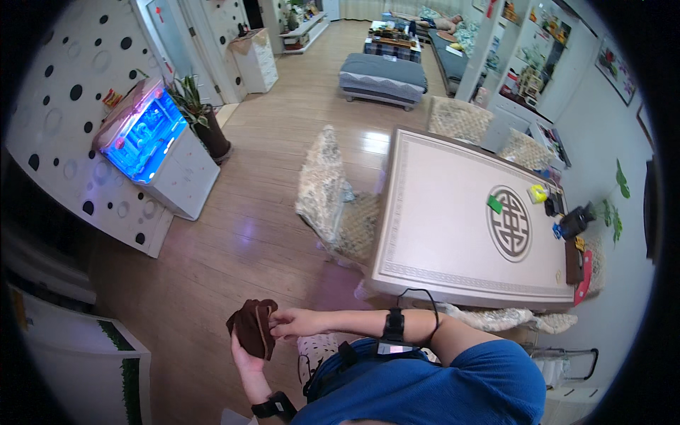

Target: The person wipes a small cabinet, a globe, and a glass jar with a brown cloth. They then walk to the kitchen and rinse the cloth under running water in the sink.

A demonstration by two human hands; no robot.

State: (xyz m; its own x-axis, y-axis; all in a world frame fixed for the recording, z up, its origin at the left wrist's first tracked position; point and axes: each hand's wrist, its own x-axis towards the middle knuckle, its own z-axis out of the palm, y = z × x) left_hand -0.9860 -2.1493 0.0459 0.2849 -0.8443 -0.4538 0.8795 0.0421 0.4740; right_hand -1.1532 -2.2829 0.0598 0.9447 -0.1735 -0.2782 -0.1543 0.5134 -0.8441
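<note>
A folded dark brown cloth [251, 327] is bunched in front of me at waist height, low and left of the view's middle. My left hand [246, 360] grips it from below, its fingers mostly hidden behind the fabric. From the right, my right hand [289, 323] reaches across with bent fingers closed on the cloth's right edge. The fingertips are small here and partly lost against the dark fabric. Both wrists wear black straps.
A large pale table [446, 212] stands to my right, with a green item [494, 204] and a dark vase [577, 221] on it. A fabric-covered chair [333, 198] is beside it. At the left are a lit aquarium [147, 134] and a potted plant [209, 127]. Someone lies on a far couch.
</note>
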